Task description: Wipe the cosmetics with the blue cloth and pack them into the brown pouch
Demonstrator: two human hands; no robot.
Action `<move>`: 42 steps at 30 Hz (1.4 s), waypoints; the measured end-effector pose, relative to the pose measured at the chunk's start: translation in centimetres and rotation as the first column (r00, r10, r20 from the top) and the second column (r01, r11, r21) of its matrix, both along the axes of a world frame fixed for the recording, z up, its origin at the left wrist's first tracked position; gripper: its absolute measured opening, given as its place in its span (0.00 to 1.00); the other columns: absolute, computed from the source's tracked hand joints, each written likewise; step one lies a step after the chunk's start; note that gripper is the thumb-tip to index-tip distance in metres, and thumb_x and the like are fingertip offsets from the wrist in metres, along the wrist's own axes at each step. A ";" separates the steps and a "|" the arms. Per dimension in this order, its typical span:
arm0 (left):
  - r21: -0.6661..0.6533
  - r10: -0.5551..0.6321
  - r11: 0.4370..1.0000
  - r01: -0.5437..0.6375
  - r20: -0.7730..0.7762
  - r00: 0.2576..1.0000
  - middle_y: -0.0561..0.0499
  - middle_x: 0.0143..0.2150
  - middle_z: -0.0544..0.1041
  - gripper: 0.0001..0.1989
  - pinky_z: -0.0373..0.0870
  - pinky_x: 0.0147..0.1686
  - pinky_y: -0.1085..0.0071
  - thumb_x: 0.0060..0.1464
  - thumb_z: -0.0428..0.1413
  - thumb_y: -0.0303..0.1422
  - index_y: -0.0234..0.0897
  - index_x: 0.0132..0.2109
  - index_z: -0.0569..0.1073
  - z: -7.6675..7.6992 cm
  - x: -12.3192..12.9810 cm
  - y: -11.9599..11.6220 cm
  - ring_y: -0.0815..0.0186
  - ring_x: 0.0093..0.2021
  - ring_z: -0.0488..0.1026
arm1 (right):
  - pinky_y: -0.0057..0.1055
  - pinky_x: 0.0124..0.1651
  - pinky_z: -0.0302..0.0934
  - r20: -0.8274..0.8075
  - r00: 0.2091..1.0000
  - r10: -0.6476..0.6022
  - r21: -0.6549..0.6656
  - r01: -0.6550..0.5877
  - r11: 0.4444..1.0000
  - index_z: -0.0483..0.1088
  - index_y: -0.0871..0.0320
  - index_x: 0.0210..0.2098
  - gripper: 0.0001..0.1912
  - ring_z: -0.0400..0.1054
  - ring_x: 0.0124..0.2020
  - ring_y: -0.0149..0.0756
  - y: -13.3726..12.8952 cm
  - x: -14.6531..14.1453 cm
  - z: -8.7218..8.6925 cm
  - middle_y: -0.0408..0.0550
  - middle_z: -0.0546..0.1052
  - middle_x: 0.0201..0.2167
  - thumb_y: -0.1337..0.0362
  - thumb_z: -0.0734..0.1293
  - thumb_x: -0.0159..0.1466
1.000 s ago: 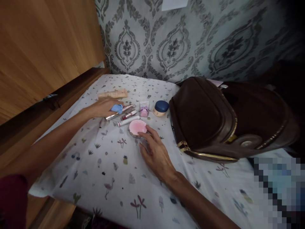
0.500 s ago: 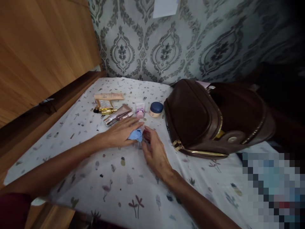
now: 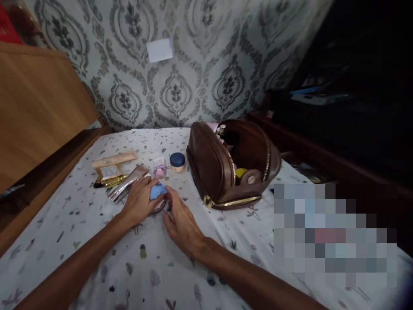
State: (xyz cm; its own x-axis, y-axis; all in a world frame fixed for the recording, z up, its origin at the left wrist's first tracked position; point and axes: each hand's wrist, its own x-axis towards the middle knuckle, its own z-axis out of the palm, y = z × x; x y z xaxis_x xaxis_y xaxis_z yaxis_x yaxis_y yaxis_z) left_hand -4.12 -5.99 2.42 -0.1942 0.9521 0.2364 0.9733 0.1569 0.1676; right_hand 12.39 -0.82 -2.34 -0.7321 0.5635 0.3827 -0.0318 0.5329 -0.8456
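My left hand (image 3: pixel 141 196) is closed on a crumpled blue cloth (image 3: pixel 158 190), which bulges between thumb and forefinger. Under it, a small rounded brownish case (image 3: pixel 158 207) shows in part; its exact kind is hidden. My right hand (image 3: pixel 182 219) curves around the case's right side, fingertips by the cloth and thumb at the near edge. Just beyond my left hand lies a shiny rose-coloured tube (image 3: pixel 129 183). A small pink-and-white tube (image 3: pixel 159 168) and a jar with a dark blue lid (image 3: pixel 177 162) stand behind the hands.
An unzipped brown bag (image 3: pixel 209 163) with items inside stands to the right. At the left lie a peach tube (image 3: pixel 114 159), a glittery palette (image 3: pixel 110 172) and gold tubes (image 3: pixel 114 181). A wooden cabinet (image 3: pixel 48 103) borders the patterned sheet (image 3: pixel 155 258).
The view has swung up and to the right, so the bag's inside shows more. The brownish case now shows below the cloth. The left hand still holds the cloth.
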 end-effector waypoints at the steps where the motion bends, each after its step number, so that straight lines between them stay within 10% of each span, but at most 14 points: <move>1: -0.030 0.008 1.000 -0.008 0.003 1.000 0.43 0.42 0.77 0.13 0.69 0.49 0.55 0.62 0.51 0.40 0.38 0.44 0.76 0.3 0.0 0.3 0.50 0.48 0.74 | 0.48 0.68 0.60 -0.012 1.000 0.003 0.001 -0.003 1.000 0.48 0.63 0.69 0.35 0.62 0.67 0.43 0.0 0.0 0.0 0.64 0.68 0.63 0.73 0.59 0.63; 16: -0.138 0.087 0.984 -0.109 -0.161 0.983 0.35 0.55 0.76 0.22 0.69 0.51 0.54 0.63 0.52 0.37 0.36 0.61 0.68 2.2 -1.6 6.0 0.47 0.54 0.75 | 0.51 0.66 0.62 0.042 0.996 -0.076 -0.045 0.078 0.996 0.51 0.62 0.70 0.35 0.66 0.64 0.48 -0.2 0.3 -0.5 0.64 0.70 0.61 0.71 0.60 0.64; 28: -0.138 0.131 0.980 -0.141 -0.078 0.988 0.41 0.51 0.75 0.19 0.70 0.49 0.61 0.59 0.48 0.28 0.36 0.55 0.73 3.0 -1.2 6.3 0.55 0.50 0.76 | 0.45 0.62 0.66 -0.091 0.984 -0.155 -0.282 0.124 0.951 0.62 0.58 0.64 0.28 0.72 0.55 0.43 0.8 -0.4 -1.5 0.58 0.75 0.54 0.68 0.63 0.64; 34: 0.145 0.081 0.986 -0.086 0.041 0.996 0.44 0.50 0.75 0.19 0.70 0.52 0.55 0.57 0.49 0.34 0.40 0.54 0.73 2.8 1.2 2.2 0.51 0.51 0.73 | 0.42 0.57 0.69 -0.267 0.955 -0.126 -0.687 -0.096 0.721 0.65 0.56 0.62 0.26 0.71 0.57 0.43 1.7 -1.7 -1.1 0.59 0.72 0.59 0.53 0.65 0.68; 42: 0.301 -0.101 0.950 0.078 0.059 0.993 0.46 0.48 0.73 0.14 0.71 0.49 0.53 0.63 0.50 0.41 0.47 0.54 0.70 0.7 4.8 -1.0 0.50 0.50 0.73 | 0.37 0.48 0.69 -0.426 0.894 -0.142 -0.831 -0.325 0.451 0.75 0.52 0.49 0.24 0.73 0.39 0.37 2.0 -1.9 0.2 0.45 0.78 0.38 0.44 0.72 0.59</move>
